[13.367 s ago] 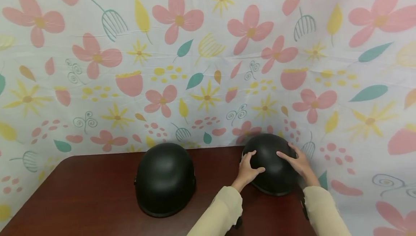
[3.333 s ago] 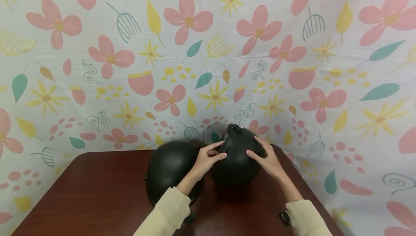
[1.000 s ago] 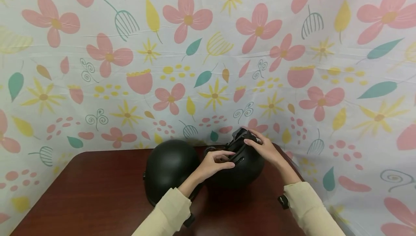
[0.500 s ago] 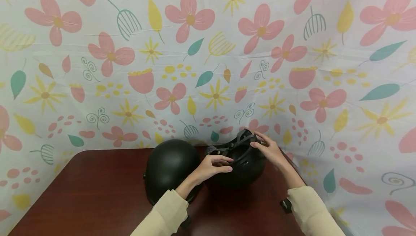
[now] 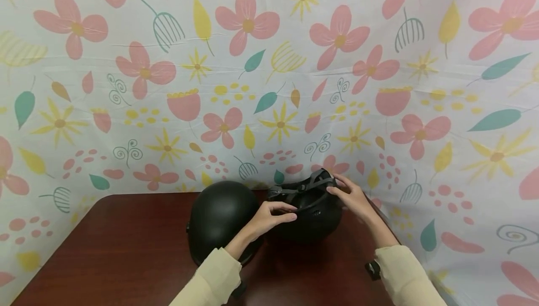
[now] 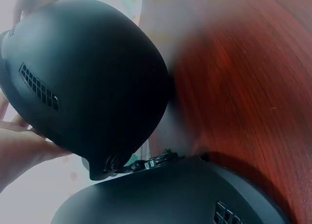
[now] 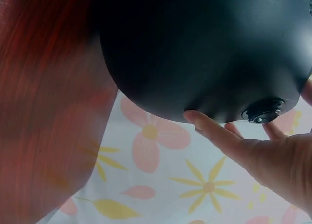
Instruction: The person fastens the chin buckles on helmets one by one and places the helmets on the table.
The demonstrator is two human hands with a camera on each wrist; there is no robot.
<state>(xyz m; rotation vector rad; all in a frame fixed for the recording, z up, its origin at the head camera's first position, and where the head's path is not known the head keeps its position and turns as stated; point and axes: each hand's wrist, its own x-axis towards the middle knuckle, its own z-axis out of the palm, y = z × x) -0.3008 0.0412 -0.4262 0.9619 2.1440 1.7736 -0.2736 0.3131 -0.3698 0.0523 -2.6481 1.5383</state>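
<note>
The right-hand black helmet [image 5: 309, 224] rests on its dome with its opening upward, grey straps [image 5: 309, 186] across it. My left hand [image 5: 269, 219] pinches its near-left rim; in the left wrist view that hand [image 6: 22, 148] is at the rim of the helmet [image 6: 97, 73]. My right hand [image 5: 353, 199] grips the right end of the rim. In the right wrist view the right hand [image 7: 268, 156] has its fingers along the helmet [image 7: 209, 48] beside a round fitting. Some fingertips are hidden inside the shell.
A second black helmet [image 5: 223, 217] stands dome up just left, very close to the first. Both are on a dark red-brown table [image 5: 126, 240]. A flower-patterned cloth [image 5: 269, 76] hangs behind and at the right.
The right-hand helmet, dome up earlier, has rolled over so its opening and straps show. Over the last second it tipped slightly further; both hands stay on its rim.
</note>
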